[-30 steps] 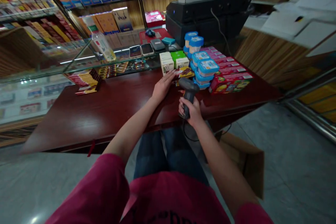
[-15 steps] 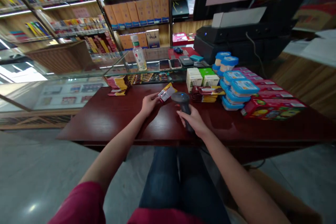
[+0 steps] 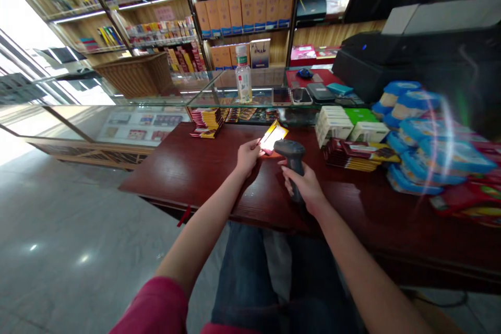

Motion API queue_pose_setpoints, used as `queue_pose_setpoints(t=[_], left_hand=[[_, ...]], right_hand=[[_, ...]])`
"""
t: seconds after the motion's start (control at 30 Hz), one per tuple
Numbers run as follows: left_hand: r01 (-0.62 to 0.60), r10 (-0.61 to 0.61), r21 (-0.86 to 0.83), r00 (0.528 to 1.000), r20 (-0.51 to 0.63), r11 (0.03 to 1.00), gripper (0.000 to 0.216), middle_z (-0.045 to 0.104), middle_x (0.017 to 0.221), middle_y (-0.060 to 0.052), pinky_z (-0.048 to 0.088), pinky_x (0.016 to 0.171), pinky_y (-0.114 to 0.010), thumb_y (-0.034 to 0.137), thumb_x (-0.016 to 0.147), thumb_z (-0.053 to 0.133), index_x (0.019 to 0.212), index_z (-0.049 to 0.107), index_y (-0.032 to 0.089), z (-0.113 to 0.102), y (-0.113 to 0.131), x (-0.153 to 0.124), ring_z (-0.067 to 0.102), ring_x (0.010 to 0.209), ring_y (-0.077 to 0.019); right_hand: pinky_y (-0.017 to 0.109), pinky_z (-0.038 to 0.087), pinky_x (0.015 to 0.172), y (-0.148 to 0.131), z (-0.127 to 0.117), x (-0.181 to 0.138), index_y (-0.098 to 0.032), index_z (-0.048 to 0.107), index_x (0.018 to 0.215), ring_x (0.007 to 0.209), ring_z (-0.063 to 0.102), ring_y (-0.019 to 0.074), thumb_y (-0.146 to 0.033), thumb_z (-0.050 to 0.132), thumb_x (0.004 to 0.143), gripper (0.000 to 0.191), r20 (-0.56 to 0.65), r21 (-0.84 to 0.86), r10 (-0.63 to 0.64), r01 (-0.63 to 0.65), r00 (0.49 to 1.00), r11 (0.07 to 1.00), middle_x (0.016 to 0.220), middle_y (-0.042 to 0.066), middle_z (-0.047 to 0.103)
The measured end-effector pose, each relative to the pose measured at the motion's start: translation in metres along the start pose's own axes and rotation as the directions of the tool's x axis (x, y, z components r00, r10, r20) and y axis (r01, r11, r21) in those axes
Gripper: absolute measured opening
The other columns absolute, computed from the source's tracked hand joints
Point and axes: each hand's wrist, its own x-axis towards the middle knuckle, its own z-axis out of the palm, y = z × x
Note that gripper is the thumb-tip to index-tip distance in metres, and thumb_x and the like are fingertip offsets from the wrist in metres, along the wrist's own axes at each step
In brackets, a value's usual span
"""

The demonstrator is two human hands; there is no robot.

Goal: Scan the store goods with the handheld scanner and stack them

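Note:
My left hand (image 3: pixel 249 158) pinches the near left end of a yellow and dark red snack packet (image 3: pixel 274 136), whose face is lit bright white. In my right hand (image 3: pixel 303 183) is a dark barcode scanner (image 3: pixel 290 150), gripped by its handle with its head pointed left at the packet. Similar packets form a stack (image 3: pixel 206 121) on the left of the dark red table (image 3: pixel 188 167). To the right of the scanner lies another pile of such packets (image 3: pixel 348 154), in front of white and green boxes (image 3: pixel 334 124).
Blue-lidded tubs (image 3: pixel 426 141) are stacked at the right, beside red boxes (image 3: pixel 469 201). Behind the table a glass counter (image 3: pixel 219 95) carries a bottle (image 3: pixel 243 75), phones (image 3: pixel 301 95) and a mouse (image 3: pixel 304 74). A wicker basket (image 3: pixel 135 74) stands farther left.
The view has swung left, so things appear farther right. The scanner's head has turned toward the packet, and the packet's face is now brightly lit. Both hands keep their hold.

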Motion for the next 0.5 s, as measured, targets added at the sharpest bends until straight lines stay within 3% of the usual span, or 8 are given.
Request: queue_pose_setpoints(t=[0.13,0.23,0.3,0.37,0.5], left_hand=[[-0.042,0.047,0.069,0.997,-0.067,0.997,0.031,0.081,0.108,-0.01,0.06,0.086,-0.031,0.025,0.09,0.068,0.116,0.078,0.014,0.0,0.002,-0.001,0.076,0.095,-0.0212],[-0.166,0.21,0.283,0.969,-0.133,0.945,0.032,0.08,0.117,-0.01,0.059,0.096,-0.034,0.019,0.09,0.067,0.121,0.077,0.016,-0.017,0.009,0.002,0.077,0.104,-0.0227],[-0.274,0.355,0.482,0.931,-0.085,0.833,0.031,0.08,0.118,-0.008,0.058,0.102,-0.035,0.016,0.091,0.066,0.119,0.078,0.019,-0.045,0.017,0.005,0.076,0.108,-0.0221],[-0.364,0.446,0.646,0.894,0.041,0.671,0.033,0.079,0.122,-0.005,0.056,0.106,-0.035,0.013,0.094,0.061,0.121,0.077,0.022,-0.086,0.027,0.008,0.075,0.114,-0.0206],[-0.455,0.419,0.819,0.858,0.298,0.349,0.037,0.069,0.141,-0.004,0.05,0.118,-0.036,0.01,0.097,0.056,0.127,0.073,0.024,-0.176,0.048,0.011,0.065,0.133,-0.0185]], right_hand=[[0.019,0.031,0.035,0.001,0.002,0.0,-0.017,0.064,0.108,0.039,0.043,0.0074,-0.049,0.087,0.067,0.057,0.002,0.008,0.003,-0.003,1.0,1.0,0.055,-0.009,0.053],[0.019,0.03,0.036,0.002,0.004,0.001,-0.018,0.063,0.113,0.041,0.044,0.007,-0.048,0.088,0.067,0.06,0.022,0.041,0.038,-0.038,0.999,0.998,0.06,-0.009,0.055],[0.019,0.03,0.037,0.003,0.006,0.004,-0.018,0.062,0.115,0.041,0.045,0.007,-0.047,0.088,0.069,0.06,0.087,0.05,0.076,-0.08,0.993,0.996,0.062,-0.008,0.056],[0.019,0.031,0.037,0.004,0.012,0.01,-0.017,0.063,0.116,0.041,0.046,0.0071,-0.046,0.088,0.07,0.06,0.18,0.055,0.12,-0.132,0.976,0.99,0.064,-0.007,0.058],[0.019,0.03,0.039,0.004,0.037,0.033,-0.016,0.062,0.111,0.041,0.046,0.0065,-0.045,0.088,0.069,0.057,0.31,0.067,0.165,-0.195,0.936,0.978,0.063,-0.006,0.059]])
